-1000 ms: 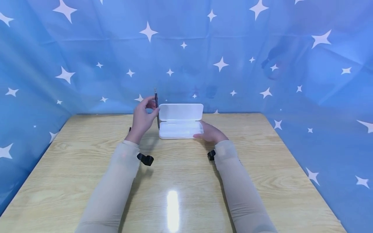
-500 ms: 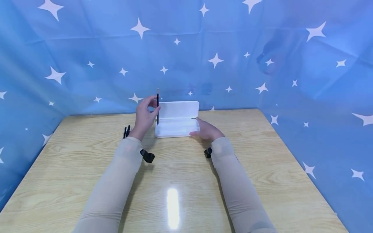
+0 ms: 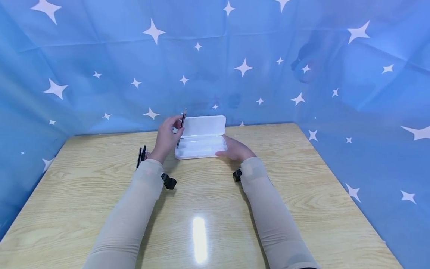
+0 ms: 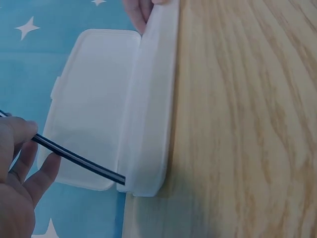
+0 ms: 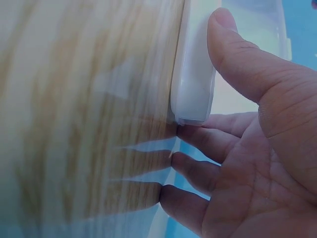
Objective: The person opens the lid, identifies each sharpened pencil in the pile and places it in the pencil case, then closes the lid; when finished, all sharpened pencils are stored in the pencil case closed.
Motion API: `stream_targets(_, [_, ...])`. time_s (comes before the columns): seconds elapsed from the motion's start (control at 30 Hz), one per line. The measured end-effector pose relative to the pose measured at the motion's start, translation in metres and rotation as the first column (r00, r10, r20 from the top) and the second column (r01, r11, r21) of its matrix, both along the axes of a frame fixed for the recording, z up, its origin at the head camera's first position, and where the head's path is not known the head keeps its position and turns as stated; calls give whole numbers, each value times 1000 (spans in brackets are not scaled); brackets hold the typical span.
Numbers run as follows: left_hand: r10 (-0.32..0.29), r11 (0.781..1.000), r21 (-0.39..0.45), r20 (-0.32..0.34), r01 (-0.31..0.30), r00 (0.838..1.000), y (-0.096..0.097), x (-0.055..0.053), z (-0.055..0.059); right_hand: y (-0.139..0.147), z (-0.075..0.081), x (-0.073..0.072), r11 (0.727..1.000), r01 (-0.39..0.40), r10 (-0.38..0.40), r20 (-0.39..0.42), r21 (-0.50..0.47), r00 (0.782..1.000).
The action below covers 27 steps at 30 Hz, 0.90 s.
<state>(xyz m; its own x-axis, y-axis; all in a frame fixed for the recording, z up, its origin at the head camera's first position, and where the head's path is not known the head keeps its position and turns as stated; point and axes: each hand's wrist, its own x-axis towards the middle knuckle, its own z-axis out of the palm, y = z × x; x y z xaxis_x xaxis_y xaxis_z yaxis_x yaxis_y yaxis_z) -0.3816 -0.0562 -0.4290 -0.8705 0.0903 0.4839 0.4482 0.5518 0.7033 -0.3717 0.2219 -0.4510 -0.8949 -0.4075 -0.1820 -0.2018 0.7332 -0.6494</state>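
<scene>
A white pencil case [image 3: 198,152] lies open on the table near its back edge, lid raised behind the tray. My left hand [image 3: 166,138] pinches a slim black pencil [image 3: 182,123] between thumb and fingers. The pencil [image 4: 81,160] leans, its lower end at the left end of the tray in the left wrist view. My right hand [image 3: 236,148] grips the case's other end. In the right wrist view the thumb of that hand [image 5: 267,129] lies on the case's near wall, and its fingers reach round the end and touch the table.
Several black pencils or pens [image 3: 142,155] lie beside my left wrist, partly hidden by it. A blue curtain with white stars [image 3: 215,67] hangs behind the wooden table [image 3: 201,198]. A bright light reflection shows on the table's near part.
My left hand has brought the pencil from beside the case to the tray's left end and tilted it from nearly upright. The pencils by the left wrist have come into view. The right hand stays at the case.
</scene>
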Motion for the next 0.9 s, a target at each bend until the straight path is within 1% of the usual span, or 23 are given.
stream_targets(0.1, [-14,999,-43,22,15,1000,1,0,-1,-1,0,0,1000,4,-4,4,-6,1000])
stream_targets(0.23, [-56,994,-89,30,58,998,5,0,-1,-2,1,1,1000,5,-5,0,-16,1000])
stream_targets(0.33, [-81,987,-134,48,87,996,8,-3,-1,-1,1,1,1000,2,-2,4,-26,1000])
stream_targets(0.4, [-90,979,-176,78,103,993,12,-4,-1,-1,1,1,1000,10,-10,13,-20,1000])
stream_targets(0.57, [-90,946,-294,164,136,982,25,-7,3,0,-1,-1,999,44,-44,24,11,999])
stream_targets(0.67, [-92,925,-349,181,151,979,34,-9,2,0,-2,0,999,45,-45,13,20,999])
stream_targets(0.77, [-119,906,-379,196,188,973,40,-11,-1,1,-2,-1,999,35,-35,2,37,999])
stream_targets(0.83, [-136,889,-404,213,214,967,43,-12,-3,0,0,-1,998,40,-40,-7,54,999])
stream_targets(0.9, [-149,878,-416,236,238,960,46,-13,-5,0,1,-1,997,38,-36,-20,66,999])
